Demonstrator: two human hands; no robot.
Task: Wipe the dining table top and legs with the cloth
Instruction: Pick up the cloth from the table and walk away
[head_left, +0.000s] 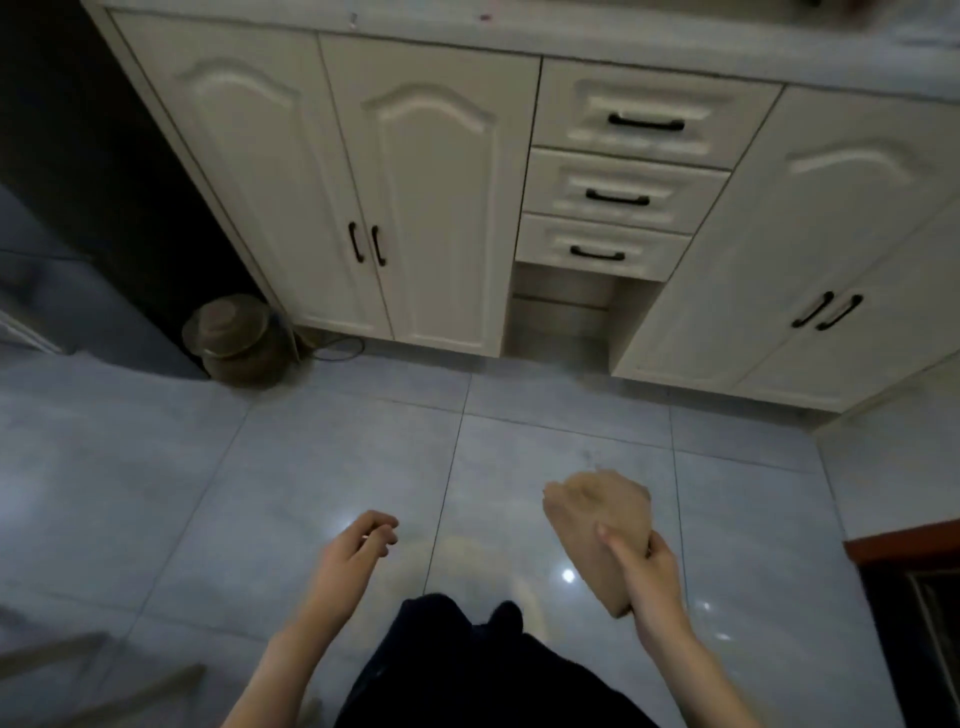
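tiled floor (260, 467), R hand (649, 571) grips cloth (597, 519)

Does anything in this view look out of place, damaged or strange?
One thing stands out: below the three drawers of the white cabinet there is an open bay with no front, as if a drawer were missing. A brown lidded jar also stands on the floor by the cabinet corner.

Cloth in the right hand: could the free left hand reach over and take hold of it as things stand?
Probably yes. The left hand holds nothing, and only open air separates it from the cloth the right hand grips.
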